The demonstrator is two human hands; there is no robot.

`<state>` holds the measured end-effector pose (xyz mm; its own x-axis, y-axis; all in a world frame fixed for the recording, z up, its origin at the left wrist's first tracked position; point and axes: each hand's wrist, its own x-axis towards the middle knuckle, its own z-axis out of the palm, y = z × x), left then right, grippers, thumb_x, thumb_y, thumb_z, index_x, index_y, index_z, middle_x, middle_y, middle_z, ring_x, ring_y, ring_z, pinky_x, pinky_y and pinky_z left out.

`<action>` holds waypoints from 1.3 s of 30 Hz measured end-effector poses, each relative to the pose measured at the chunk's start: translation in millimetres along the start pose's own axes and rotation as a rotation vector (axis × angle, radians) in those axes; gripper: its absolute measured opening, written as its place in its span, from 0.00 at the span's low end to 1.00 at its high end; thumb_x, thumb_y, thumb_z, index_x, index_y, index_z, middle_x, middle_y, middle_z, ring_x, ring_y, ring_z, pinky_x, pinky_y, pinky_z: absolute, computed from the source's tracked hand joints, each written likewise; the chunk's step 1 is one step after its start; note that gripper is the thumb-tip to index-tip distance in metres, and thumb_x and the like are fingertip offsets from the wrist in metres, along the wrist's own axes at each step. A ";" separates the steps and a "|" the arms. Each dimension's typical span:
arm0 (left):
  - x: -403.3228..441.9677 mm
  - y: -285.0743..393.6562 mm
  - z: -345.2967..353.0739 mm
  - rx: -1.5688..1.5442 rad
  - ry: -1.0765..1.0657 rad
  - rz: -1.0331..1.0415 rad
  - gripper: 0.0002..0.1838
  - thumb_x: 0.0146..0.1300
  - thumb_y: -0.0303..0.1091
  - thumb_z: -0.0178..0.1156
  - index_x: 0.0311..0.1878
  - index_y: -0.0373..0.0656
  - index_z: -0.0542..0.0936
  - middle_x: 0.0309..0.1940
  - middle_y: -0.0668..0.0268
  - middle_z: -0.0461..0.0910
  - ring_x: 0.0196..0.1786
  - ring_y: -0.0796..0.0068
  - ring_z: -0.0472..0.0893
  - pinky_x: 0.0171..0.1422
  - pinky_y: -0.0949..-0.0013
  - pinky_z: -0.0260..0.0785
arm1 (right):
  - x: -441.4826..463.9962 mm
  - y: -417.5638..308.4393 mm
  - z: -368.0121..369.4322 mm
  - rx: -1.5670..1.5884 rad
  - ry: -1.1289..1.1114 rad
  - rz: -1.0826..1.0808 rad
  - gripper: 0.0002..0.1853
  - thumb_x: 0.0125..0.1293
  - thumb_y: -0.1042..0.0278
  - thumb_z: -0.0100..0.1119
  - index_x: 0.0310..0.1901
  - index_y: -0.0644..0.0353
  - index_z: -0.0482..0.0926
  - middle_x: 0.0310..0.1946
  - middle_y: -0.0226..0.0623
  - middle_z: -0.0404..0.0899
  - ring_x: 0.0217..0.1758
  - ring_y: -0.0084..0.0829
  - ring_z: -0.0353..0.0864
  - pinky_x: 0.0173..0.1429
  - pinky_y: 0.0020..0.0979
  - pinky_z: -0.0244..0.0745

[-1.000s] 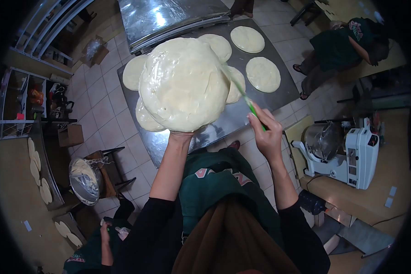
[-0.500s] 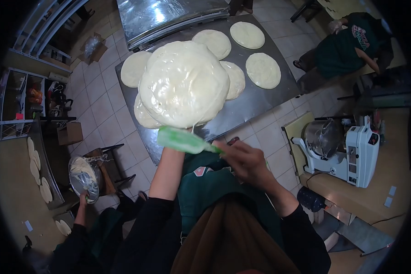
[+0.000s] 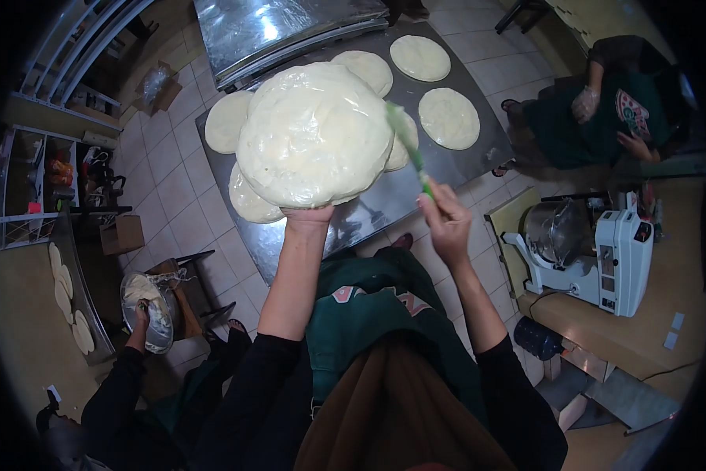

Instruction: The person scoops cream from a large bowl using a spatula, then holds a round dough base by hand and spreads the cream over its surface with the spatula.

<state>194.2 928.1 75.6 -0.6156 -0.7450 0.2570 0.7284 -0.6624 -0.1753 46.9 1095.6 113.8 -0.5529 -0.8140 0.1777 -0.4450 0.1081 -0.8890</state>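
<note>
A large round, glossy cream-coated disc [image 3: 313, 133] rests on my left hand [image 3: 307, 213], which is under its near edge; most of the fingers are hidden beneath it. My right hand [image 3: 445, 223] is closed round the handle of a green spatula [image 3: 415, 157], whose blade is at the disc's right edge. Beyond and below the disc, several flat pale rounds lie on the metal table [image 3: 470, 94], among them one at the far right [image 3: 419, 58] and one nearer [image 3: 448, 118].
At right is a white mixer [image 3: 620, 263] with a metal bowl. One person [image 3: 627, 110] stands at upper right. Another person [image 3: 121, 392] at lower left reaches into a bowl of cream [image 3: 160, 323]. A shiny metal box [image 3: 290, 27] stands at the table's far side.
My right hand has swung the spatula from the disc's near edge, above my left forearm, out to its right edge. The person at upper right has turned, and the one at lower left reaches into the bowl.
</note>
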 end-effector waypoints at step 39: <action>8.5 5.2 14.2 0.014 0.083 -0.049 0.37 0.61 0.59 0.52 0.67 0.45 0.63 0.65 0.57 0.66 0.66 0.51 0.66 0.70 0.41 0.55 | -21.1 -51.9 -10.0 -0.191 -0.239 -0.261 0.19 0.59 0.79 0.59 0.53 0.55 0.80 0.26 0.39 0.75 0.25 0.32 0.74 0.30 0.31 0.71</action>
<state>197.0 919.4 90.4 -0.6730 -0.7161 0.1852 0.7005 -0.6974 -0.1511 74.6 1112.9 160.4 -0.2343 -0.9356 0.2642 -0.6844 -0.0343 -0.7283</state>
